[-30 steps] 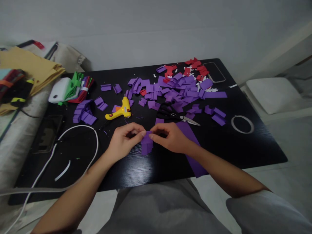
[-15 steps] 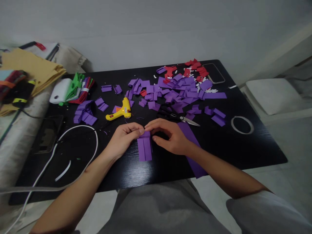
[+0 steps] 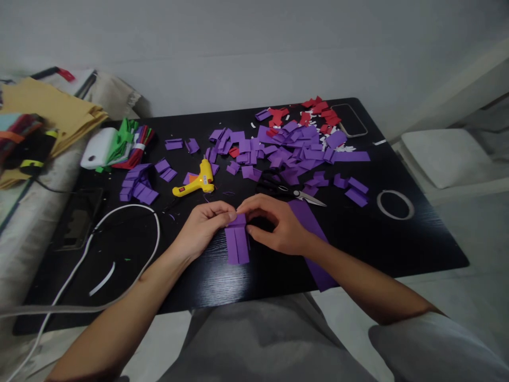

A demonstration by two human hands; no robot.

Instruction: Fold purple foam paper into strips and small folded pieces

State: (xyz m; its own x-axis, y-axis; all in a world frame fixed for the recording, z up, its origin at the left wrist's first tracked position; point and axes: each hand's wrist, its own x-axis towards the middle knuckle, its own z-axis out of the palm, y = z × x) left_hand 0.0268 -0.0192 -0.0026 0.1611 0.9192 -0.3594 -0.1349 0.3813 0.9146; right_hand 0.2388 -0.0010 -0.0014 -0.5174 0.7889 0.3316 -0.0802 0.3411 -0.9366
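A folded purple paper piece hangs between my hands, with a seam running down its front face. My left hand pinches its top left edge between thumb and fingers. Curled round the top right side, my right hand touches the same piece with fingertips and thumb; its far side is hidden. Beyond my left hand lies a yellow glue gun. Black-handled scissors rest just beyond my right hand. A long purple paper sheet passes beneath my right wrist.
Folded purple pieces and red scraps are heaped at the back. More purple pieces sit at left near colored paper bundles. A white cable loops beside my left forearm. A tape ring lies at right.
The purple piece has tilted, so its seamed front face now shows longer. My right fingers have moved left over its top edge. In the last half second, little has moved.
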